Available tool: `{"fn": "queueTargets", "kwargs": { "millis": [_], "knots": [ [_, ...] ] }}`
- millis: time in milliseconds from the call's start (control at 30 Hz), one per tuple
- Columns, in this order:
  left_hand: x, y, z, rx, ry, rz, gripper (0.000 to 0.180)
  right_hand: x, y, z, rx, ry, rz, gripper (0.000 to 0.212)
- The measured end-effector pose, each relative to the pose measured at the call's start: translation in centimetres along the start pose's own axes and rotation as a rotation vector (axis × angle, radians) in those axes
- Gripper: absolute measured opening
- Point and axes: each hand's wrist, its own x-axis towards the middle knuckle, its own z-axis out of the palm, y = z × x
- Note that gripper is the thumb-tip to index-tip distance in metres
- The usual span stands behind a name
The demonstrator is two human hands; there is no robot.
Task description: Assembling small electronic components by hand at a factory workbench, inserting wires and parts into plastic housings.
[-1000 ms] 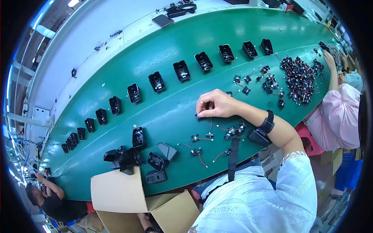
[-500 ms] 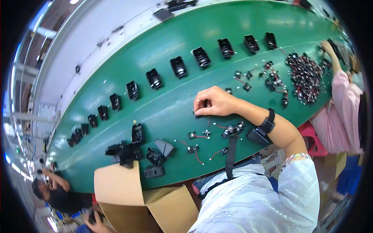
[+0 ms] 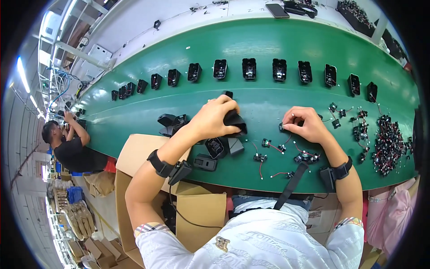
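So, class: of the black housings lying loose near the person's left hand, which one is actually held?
The black housing gripped in the left hand, lifted above the belt; the other housings lie loose on the green belt.

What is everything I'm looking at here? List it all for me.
Belt: one, green, a long curved strip across the middle.
Black cases in a row: about fourteen, black, spaced along the belt's far side.
Loose black cases: a few, black, near the left hand.
Small wired parts: several, black with red wires, by the right hand.
Heap of small parts: one, black, at the belt's right end.
Cardboard boxes: two, brown, at the near edge.
Phone: one, dark, on the white ledge.
Co-worker: one, black shirt, far left.
Left hand: holds a black case.
Right hand: pinches a small part.
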Motion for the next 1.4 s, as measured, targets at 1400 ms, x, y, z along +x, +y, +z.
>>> {"fn": "queueTargets", "kwargs": {
  "millis": [1400],
  "knots": [
    [-27.3,-16.0,22.5,-0.32,0.884,-1.094,0.038,0.7,1.6,0.6,0.062,0.104,-0.138,0.011]
  ]
}}
